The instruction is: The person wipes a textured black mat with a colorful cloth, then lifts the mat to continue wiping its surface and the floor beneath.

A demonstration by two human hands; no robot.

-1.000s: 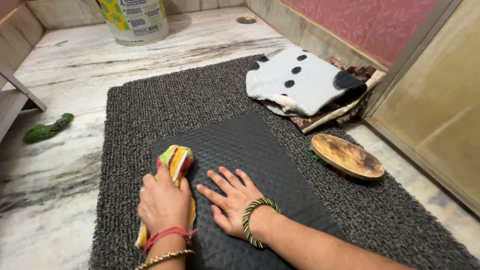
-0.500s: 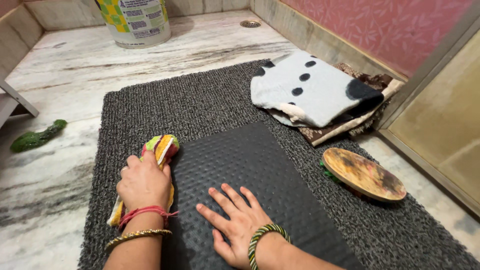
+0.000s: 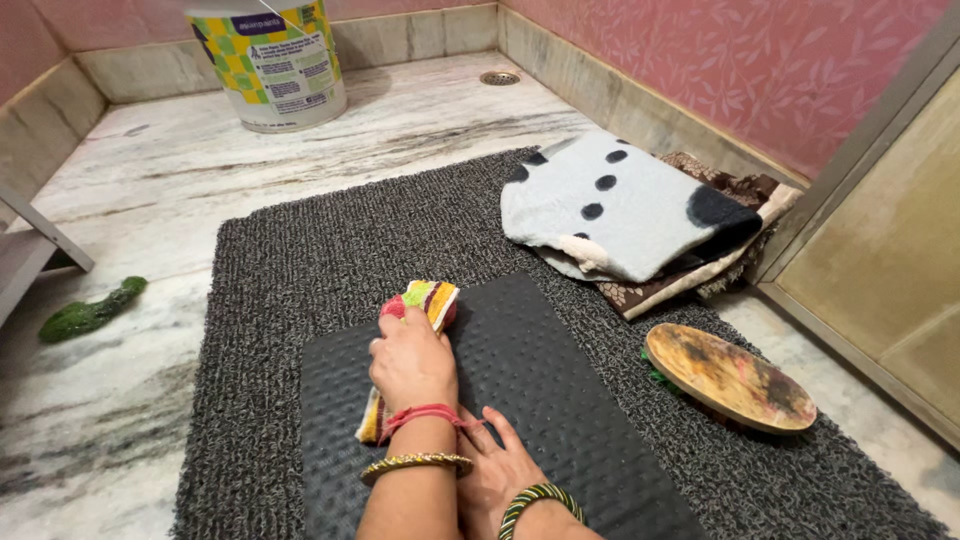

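Over at the far left, a green scrubber (image 3: 90, 310) is lying on the marble floor (image 3: 130, 200), well apart from the grey bristly doormat (image 3: 300, 250), and a metal frame leg (image 3: 45, 235) is slanting in from the edge above it. Further back, a white bucket with a yellow and green label (image 3: 280, 65) is standing near the wall.

Coming across, a dark dotted rubber mat (image 3: 540, 370) is lying on top of the doormat, and both hands are working on it. The left hand (image 3: 412, 365) is gripping a striped multicoloured cloth (image 3: 425, 303), fingers curled tight around it, pressing it down near the mat's far edge; the cloth is sticking out ahead of the knuckles and trailing out under the wrist. The right hand (image 3: 500, 470) is lying on the rubber mat just beside and partly behind the left forearm; it looks flat, but how its fingers are spread I cannot tell.

Further right, a white cloth with black spots (image 3: 620, 205) is sitting on a brown patterned fabric (image 3: 700, 270) at the doormat's corner. Nearer, a wooden-backed scrubbing brush (image 3: 730, 378) is resting on the doormat.
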